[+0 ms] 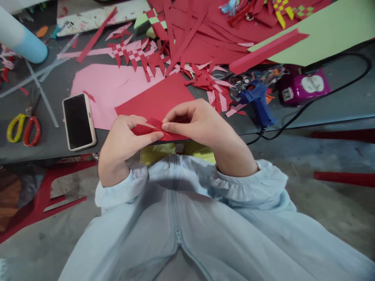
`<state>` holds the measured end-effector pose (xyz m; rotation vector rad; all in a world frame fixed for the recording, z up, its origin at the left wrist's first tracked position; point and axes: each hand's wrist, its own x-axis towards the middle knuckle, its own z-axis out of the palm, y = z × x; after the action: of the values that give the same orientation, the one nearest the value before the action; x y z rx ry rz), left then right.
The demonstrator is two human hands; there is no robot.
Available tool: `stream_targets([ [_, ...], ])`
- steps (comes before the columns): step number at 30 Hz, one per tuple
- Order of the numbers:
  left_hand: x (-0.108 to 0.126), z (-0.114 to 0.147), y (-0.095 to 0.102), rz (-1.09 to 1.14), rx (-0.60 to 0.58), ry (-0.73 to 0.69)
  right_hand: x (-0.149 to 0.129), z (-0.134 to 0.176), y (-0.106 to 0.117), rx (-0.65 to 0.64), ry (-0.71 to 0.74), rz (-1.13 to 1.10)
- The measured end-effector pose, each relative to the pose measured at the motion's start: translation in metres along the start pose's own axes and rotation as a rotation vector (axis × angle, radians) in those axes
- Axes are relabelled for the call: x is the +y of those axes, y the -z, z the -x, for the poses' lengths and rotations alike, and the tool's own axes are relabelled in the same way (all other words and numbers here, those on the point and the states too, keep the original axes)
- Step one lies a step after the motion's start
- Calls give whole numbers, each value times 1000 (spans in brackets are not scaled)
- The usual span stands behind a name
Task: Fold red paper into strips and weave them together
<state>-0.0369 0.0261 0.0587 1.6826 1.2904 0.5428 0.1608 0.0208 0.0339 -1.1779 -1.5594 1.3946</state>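
Right of the red sheet [159, 95], a narrow bare strip of tabletop [240, 121] leaves passage up to the blue glue gun [259, 102] and its cord [307, 104]. Beyond the sheet, paper scraps [202, 80] crowd; leftward, a phone [78, 121] obstructs.

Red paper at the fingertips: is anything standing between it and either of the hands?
Nothing visible: the left hand and right hand both have fingers on the red paper. The phone and blue glue gun lie off to either side.
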Motion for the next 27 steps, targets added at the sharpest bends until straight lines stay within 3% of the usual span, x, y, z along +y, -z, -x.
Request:
stream_targets([
  [8,2,-1,2,-3,37,-14,0,0,2,43,7,-24],
  [16,4,1,4,-35,26,64,-4,2,14,-75,-33,27],
  [27,2,-3,2,14,15,48,0,1,11,1,-21,20],
])
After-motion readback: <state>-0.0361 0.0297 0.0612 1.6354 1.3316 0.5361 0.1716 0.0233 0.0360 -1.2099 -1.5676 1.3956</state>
